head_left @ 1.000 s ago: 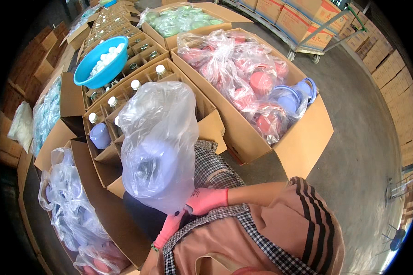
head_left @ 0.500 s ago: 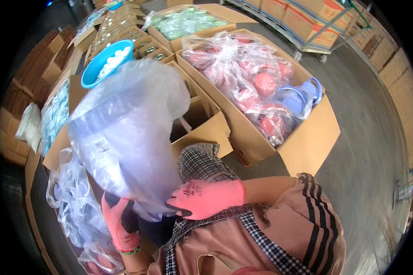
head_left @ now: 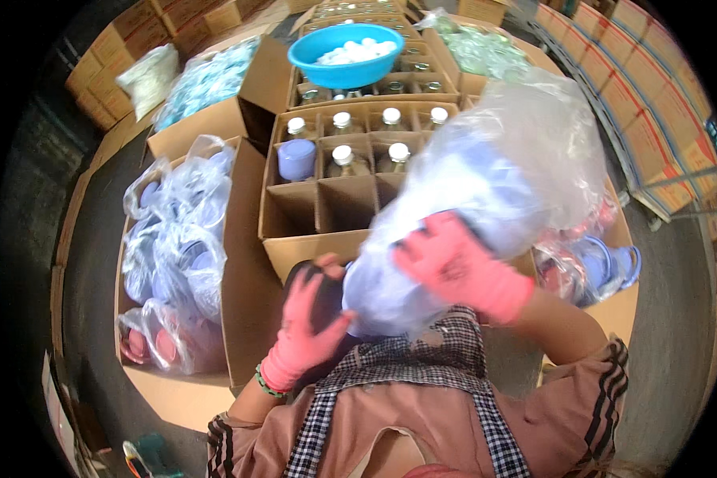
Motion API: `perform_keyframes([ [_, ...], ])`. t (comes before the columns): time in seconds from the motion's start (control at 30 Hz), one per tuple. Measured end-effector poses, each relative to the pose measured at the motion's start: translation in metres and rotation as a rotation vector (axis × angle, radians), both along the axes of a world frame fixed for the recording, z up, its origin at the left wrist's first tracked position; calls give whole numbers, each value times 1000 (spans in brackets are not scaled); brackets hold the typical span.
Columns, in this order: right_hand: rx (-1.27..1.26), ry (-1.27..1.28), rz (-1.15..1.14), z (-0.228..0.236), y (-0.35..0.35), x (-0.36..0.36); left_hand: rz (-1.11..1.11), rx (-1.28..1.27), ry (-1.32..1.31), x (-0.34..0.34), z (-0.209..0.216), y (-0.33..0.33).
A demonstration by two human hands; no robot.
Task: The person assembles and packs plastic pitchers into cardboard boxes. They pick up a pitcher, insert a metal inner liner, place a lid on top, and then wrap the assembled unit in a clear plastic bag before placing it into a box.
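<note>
A large clear plastic bag (head_left: 486, 175) of lavender-coloured pieces lies slantwise across my front, its lower end near my apron. My right hand (head_left: 462, 271), in a pink glove, grips the bag from above at its middle. Beside the bag's lower end is my gloved left hand (head_left: 299, 331), fingers spread, the thumb close to the plastic; whether it touches cannot be made out. Beyond them stands a divided carton (head_left: 311, 247) with white-capped glass bottles (head_left: 342, 159) in its far cells. A lavender cup-like piece (head_left: 297, 162) sits over one left cell. The bag hides the carton's right side.
On the left, an open carton (head_left: 243, 263) holds bagged lavender and red pieces. A blue basin (head_left: 346, 76) of white caps rests on farther bottle cartons. Bagged red pieces and blue-handled pieces (head_left: 605, 267) fill a carton at right. Stacked boxes (head_left: 653, 135) stand beyond.
My view has turned left, bringing the divided carton to the middle. The bag now leans right. My right hand has moved onto its middle, and my left hand has come off its end and spread.
</note>
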State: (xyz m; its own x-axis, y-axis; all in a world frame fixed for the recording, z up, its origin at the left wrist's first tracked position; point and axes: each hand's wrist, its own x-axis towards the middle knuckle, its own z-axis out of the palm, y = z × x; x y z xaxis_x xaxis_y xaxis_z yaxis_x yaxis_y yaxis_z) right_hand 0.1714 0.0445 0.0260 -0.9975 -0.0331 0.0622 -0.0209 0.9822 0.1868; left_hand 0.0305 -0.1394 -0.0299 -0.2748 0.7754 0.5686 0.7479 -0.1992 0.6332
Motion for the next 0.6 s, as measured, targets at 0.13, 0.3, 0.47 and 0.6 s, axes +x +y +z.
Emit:
perform_keyframes([
  [0.13,-191,464,-348,9,30,60,338,80,-957,-40,-31,-23],
  [0.3,-817,826,-648,-55,41,120,-39,-123,-1450,-35,-120,-14],
  [0.47,-603,492,-601,-42,6,93,-225,-286,-1558,24,-165,16],
  [0.6,-500,493,-496,-38,-2,87,-244,-316,-1440,2,-168,30],
])
